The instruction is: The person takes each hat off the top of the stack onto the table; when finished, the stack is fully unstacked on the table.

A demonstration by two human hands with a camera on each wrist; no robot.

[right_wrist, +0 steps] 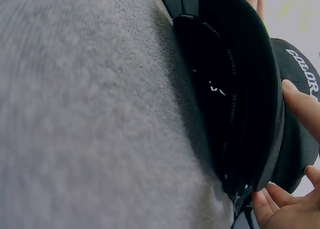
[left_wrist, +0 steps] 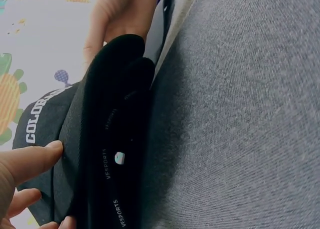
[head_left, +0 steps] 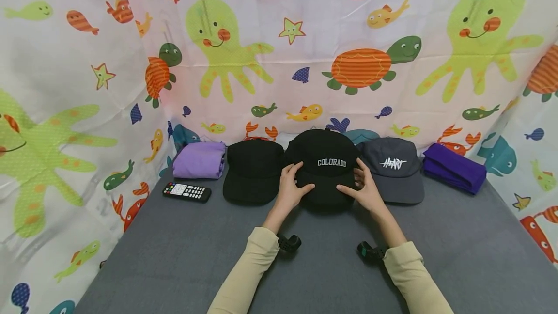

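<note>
A black cap with white COLORADO lettering is held by both hands, its brim facing me. My left hand grips one side of it, with the thumb on top of the brim and the fingers at the edge. On the opposite side my right hand grips it the same way. Both wrist views look under the brim into a dark inside, where a band bears VESPORTS lettering. A plain black cap lies just left of the held one, and a dark grey HEART cap just right.
A folded lilac cloth and a black remote control lie at the left end of the row. At the right end is a folded deep purple cloth. A sea-animal curtain rises behind the grey surface.
</note>
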